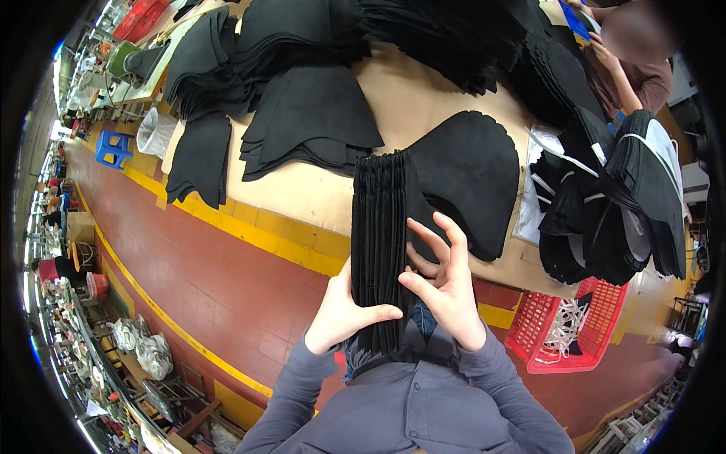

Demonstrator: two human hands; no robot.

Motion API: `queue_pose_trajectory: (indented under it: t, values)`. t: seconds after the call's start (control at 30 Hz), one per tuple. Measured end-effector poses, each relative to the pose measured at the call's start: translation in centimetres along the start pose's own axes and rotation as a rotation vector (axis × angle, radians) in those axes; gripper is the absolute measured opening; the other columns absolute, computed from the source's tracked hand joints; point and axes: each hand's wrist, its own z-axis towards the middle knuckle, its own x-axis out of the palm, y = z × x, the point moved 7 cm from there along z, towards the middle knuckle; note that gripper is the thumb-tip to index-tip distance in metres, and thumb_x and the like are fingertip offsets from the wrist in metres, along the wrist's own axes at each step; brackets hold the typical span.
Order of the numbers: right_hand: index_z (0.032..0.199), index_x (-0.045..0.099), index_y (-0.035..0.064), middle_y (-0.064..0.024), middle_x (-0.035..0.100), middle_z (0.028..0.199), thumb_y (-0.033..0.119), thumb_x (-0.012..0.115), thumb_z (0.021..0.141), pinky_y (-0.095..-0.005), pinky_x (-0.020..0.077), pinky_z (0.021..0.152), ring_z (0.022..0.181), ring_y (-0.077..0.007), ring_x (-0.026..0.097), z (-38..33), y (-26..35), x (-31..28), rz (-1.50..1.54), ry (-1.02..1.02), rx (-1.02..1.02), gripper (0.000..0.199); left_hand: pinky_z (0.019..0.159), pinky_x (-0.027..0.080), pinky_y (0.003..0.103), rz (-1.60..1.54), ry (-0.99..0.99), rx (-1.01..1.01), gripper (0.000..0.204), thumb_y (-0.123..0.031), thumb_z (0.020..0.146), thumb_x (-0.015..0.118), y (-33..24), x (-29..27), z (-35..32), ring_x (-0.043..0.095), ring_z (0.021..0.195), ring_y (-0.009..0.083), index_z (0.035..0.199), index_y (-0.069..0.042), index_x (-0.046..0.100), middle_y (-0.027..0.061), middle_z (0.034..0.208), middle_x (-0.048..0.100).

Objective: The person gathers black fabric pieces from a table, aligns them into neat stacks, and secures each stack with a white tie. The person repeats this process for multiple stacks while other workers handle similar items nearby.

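A: Status near the body?

B: Left hand point(340, 310) grips a thick bundle of black cut pieces point(380, 242) stood on edge against the person's chest, thumb across the front, fingers hidden behind. Right hand point(446, 284) sits on the bundle's right face, fingers point(423, 238) spread and fanning the edges. Looks like counting or squaring up, my guess.

A: How far along?

B: Mid-stack by my read. The bundle is already gathered and held. I can't tell how many pieces are checked. One wide black piece point(473, 178) lies flat on the table point(423, 98) just behind the bundle, possibly touching it. Plenty of black stacks point(310, 121) wait farther back, so much appears left.

A: Right side?

B: Red plastic basket point(582, 325) on the floor, with pale strips inside. Above it is a heap of black pieces with white trim point(620, 197).

A: Blind spots?

B: The bundle's lower end is lost against the grey shirt. The left fingers are out of view. Far table stacks are cut off at the top edge. Another person's arm point(624, 76) is at top right, and what it handles is unclear. The left aisle clutter is too small and warped to read.
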Motion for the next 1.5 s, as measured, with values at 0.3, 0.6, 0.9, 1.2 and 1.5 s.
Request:
queue_pose_trajectory:
  t: [0.3, 0.6, 0.9, 1.2, 1.5]
  values:
    - [0.147, 0.023, 0.0141, -0.0214, 0.038, 0.151, -0.001, 0.064, 0.089, -0.0399, 0.0513, 0.099, 0.136, -0.0414, 0.045, -0.2, -0.3, -0.4, 0.112, -0.078, -0.075, 0.072, 0.102, 0.046, 0.035, -0.119, 0.022, -0.157, 0.067, -0.02, 0.082, 0.081, 1.1, -0.5, -0.2, 0.059, 0.116, 0.02, 0.136, 0.003, 0.049, 0.0138, 0.124, 0.063]
    - [0.107, 0.054, 0.0057, 0.003, 0.053, 0.083, 0.009, 0.072, 0.085, -0.0201, 0.034, 0.056, 0.062, -0.0024, 0.038, -0.6, 2.7, -0.2, -0.491, -0.158, -0.226, 0.028, 0.105, 0.043, 0.034, -0.125, 0.042, -0.132, 0.069, -0.02, 0.082, 0.082, 1.4, -0.5, -0.3, 0.057, 0.119, 0.0205, 0.137, 0.004, 0.048, 0.0138, 0.129, 0.06]
    - [0.104, 0.054, 0.0039, -0.0063, 0.059, 0.091, -0.006, 0.051, 0.09, -0.0284, 0.0445, 0.079, 0.085, -0.0132, 0.056, -0.5, 2.3, -1.1, -0.484, -0.18, -0.307, 0.018, 0.104, 0.043, 0.034, -0.103, 0.023, -0.12, 0.067, -0.02, 0.083, 0.079, 1.3, -0.3, -0.2, 0.057, 0.119, 0.0203, 0.137, 0.004, 0.048, 0.014, 0.129, 0.061]
    - [0.1, 0.054, 0.0036, -0.0048, 0.054, 0.09, 0.015, 0.083, 0.074, -0.0281, 0.0448, 0.078, 0.085, -0.0145, 0.054, -0.4, 2.4, -0.7, -0.573, -0.133, -0.272, 0.041, 0.102, 0.044, 0.034, -0.131, 0.025, -0.119, 0.062, -0.02, 0.085, 0.077, 1.6, -0.4, -0.2, 0.058, 0.116, 0.0193, 0.135, 0.005, 0.05, 0.0141, 0.125, 0.063]
    - [0.1, 0.055, 0.0026, -0.0151, 0.061, 0.104, -0.006, 0.053, 0.08, -0.0338, 0.0476, 0.078, 0.084, -0.0242, 0.059, -0.6, 2.5, -1.6, -0.587, -0.184, -0.4, 0.022, 0.104, 0.043, 0.034, -0.06, 0.043, -0.094, 0.067, -0.025, 0.084, 0.08, 1.8, -0.4, -0.1, 0.058, 0.117, 0.0205, 0.136, 0.005, 0.05, 0.0147, 0.126, 0.063]
